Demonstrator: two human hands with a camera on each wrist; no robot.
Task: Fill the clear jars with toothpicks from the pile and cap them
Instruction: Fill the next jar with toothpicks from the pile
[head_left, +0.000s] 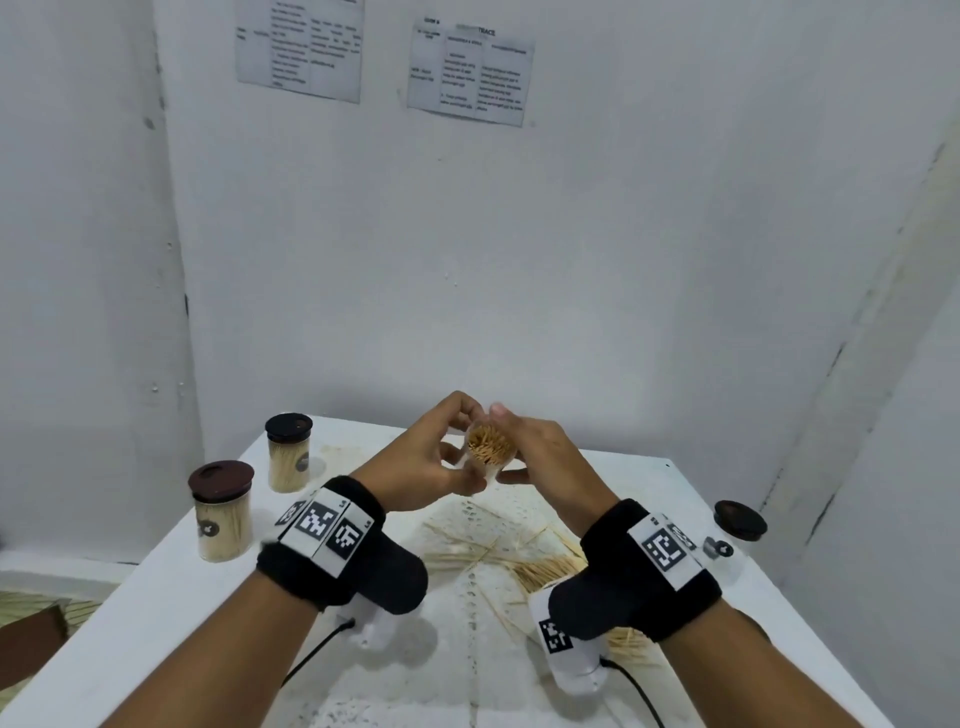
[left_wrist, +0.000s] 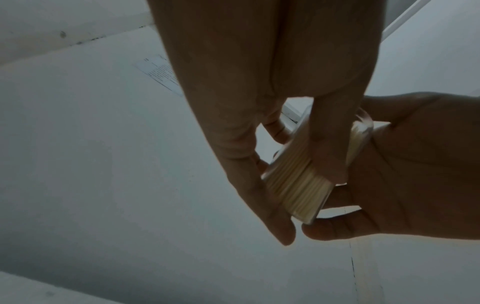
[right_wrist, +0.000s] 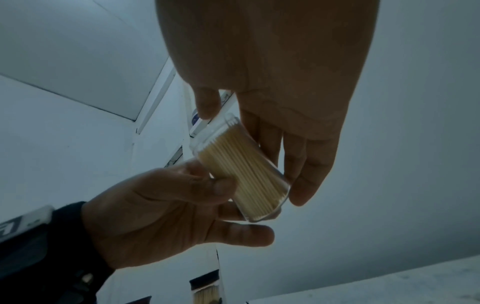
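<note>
Clear jar (head_left: 487, 450) of toothpicks, tilted, gripped between both raised hands

Both arms reach forward, raised above the table. The left hand (head_left: 415, 462) and right hand (head_left: 545, 457) meet, fingers curled round one jar (head_left: 488, 447) between them.

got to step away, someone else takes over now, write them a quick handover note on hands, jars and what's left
Left hand and right hand both grip the open jar, packed with toothpicks, uncapped, held above the table.
Done: two capped full jars stand at the table's left.
Loose toothpick pile lies under the hands.
A capped jar at the right looks empty.
Left: cap the held jar; its cap isn't visible. Then fill the right one.
</note>
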